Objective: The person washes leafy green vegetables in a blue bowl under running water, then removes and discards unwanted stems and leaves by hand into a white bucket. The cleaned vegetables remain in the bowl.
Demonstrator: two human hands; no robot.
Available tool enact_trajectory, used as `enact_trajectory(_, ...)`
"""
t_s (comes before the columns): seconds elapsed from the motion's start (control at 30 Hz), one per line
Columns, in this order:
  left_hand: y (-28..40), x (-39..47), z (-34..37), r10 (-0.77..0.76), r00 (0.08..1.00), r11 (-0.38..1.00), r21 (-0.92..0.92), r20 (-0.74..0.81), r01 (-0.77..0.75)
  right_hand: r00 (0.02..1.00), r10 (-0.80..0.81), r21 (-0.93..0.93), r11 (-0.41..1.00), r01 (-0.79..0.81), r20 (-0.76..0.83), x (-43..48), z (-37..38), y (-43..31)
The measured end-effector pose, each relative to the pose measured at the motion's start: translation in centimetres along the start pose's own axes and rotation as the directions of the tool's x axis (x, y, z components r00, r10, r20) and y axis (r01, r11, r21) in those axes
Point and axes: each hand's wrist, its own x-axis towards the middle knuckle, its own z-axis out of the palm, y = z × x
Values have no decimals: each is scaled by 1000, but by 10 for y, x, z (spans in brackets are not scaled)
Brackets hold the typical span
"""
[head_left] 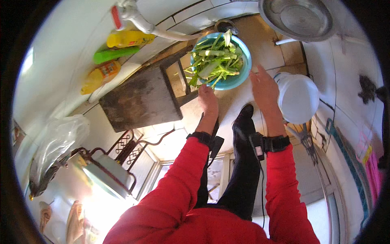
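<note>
A round light-blue plastic basin point(244, 74) stands in front of me, heaped with leafy green vegetables point(218, 61) with cut stems. My left hand point(208, 99) is at the basin's near left edge, fingers curled close to the rim; whether it grips the rim is hard to see. To the right of the basin is my right hand point(263, 87), its fingers apart and nothing in it, with a small gap to the rim.
A dark board point(141, 97) lies left of the basin. A white bucket point(298, 99) stands right of my right hand. Above are a white pipe point(176, 35) and a metal basin point(297, 18). Yellow bottles point(131, 38) line the left ledge; a metal rack point(128, 149) stands lower left.
</note>
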Motion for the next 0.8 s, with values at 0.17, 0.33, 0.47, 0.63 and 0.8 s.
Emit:
enact_trajectory(0.17,-54,88,48,-48,963,965,236,-266,113,998,-2,-143,990,12,65,72,103,142)
enact_trajectory(0.33,-81,136,69,-210,961,936,248,-178,250,998,-58,-17,998,59,27,158,188,193)
enact_trajectory(0.47,-93,153,75,83,980,677,732,-181,78,977,-211,143,968,207,16,206,212,195)
enact_trajectory(0.63,-87,170,77,-174,963,829,496,-206,256,990,-104,137,986,91,93,221,210,196)
enact_trajectory(0.8,-79,174,70,-95,994,920,385,54,67,997,-73,258,964,63,29,190,213,233)
